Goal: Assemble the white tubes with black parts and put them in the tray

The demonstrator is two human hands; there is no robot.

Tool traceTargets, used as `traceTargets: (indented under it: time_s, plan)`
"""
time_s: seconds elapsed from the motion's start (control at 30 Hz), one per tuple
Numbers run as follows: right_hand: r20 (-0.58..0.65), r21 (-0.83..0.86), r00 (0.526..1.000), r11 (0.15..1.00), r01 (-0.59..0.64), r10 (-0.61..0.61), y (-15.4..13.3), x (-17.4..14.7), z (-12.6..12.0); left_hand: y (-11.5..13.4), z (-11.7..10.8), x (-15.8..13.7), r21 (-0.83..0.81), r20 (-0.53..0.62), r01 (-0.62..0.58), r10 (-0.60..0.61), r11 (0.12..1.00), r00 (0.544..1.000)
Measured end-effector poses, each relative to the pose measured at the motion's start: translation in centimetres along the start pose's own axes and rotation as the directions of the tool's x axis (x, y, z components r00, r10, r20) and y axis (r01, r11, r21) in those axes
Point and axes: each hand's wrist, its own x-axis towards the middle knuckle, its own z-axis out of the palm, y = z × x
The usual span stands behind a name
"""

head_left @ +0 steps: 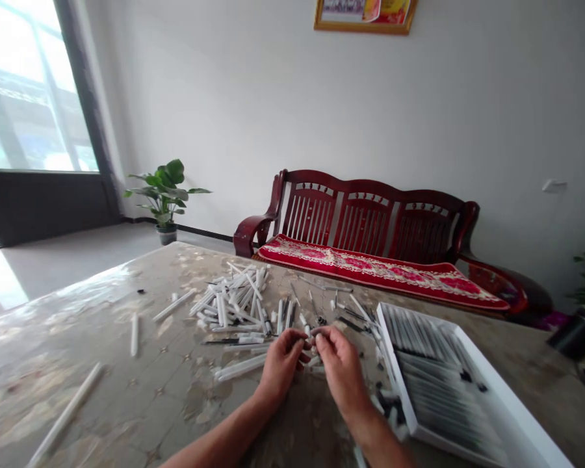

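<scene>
My left hand (285,359) and my right hand (338,365) meet at the middle of the table. Both are closed in a pinch, fingertips almost touching; whatever sits between them is too small and blurred to name. Just beyond the fingers lie small white and black pen parts (320,320). Left of my hands spreads a heap of white pen barrels (234,296), with a few thin black pieces among them. A pair of white barrels (241,368) rests close to my left wrist. To the right, a white box (504,390) holds rows of slim pens (439,383).
Loose white tubes (68,413) lie on the left part of the patterned table (175,416). Small black and white parts (392,413) are scattered between my right forearm and the box. A dark cylindrical container (578,333) stands at far right. Behind the table is a wooden bench (365,221).
</scene>
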Motion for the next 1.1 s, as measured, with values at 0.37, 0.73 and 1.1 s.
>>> traceTargets:
  time_s: [0.37,0.73,1.1]
  plan:
    - [-0.073,-0.188,0.972,0.96,0.207,-0.223,6.6,-2.1,2.5,0.8,-0.8,0.0,0.016,-0.215,-0.244,0.242,0.97,0.946]
    - [0.035,-0.28,0.929,0.889,0.363,-0.369,6.2,-2.1,3.1,6.4,-6.6,0.6,0.794,-0.277,-0.021,0.394,0.607,0.876]
    - [0.071,-0.291,0.923,0.877,0.382,-0.378,6.5,-2.2,3.3,8.3,-21.2,-3.5,0.711,-0.7,0.693,0.215,0.12,0.681]
